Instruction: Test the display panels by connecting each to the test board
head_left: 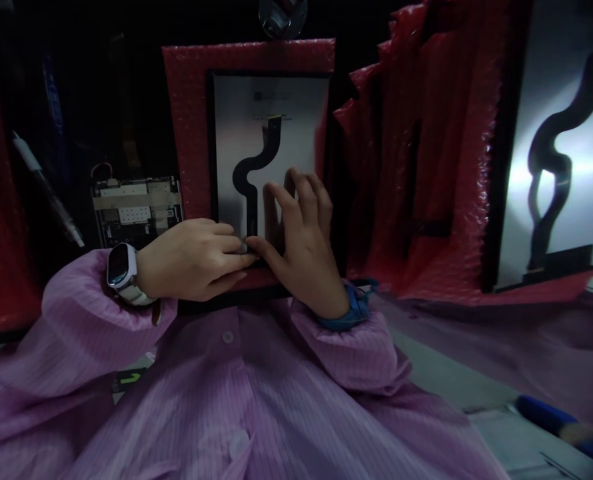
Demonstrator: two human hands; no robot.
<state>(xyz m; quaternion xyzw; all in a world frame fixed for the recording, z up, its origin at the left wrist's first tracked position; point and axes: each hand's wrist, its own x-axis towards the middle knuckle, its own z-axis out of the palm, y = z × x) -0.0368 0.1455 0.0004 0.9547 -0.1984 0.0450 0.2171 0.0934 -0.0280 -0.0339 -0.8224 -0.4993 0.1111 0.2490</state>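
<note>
A flat display panel (296, 143), silver back up, lies on red bubble wrap (189, 127) in front of me. A black S-shaped flex cable (244, 177) runs down its back. My left hand (201, 260), with a watch on the wrist, reaches in from the left, its fingers bent together at the cable's lower end. What its fingertips press or pinch is hidden. My right hand (301, 233) rests over the panel's lower right with fingers spread. Its thumb tip meets the left fingertips at the panel's bottom edge.
Left of the panel lies an opened device with a circuit board (136, 207), and a white pen (46, 190) beyond it. Red bubble bags (396, 167) stand at the right, beside another panel (586, 180) with a similar cable. A blue-handled tool (546, 413) is at lower right.
</note>
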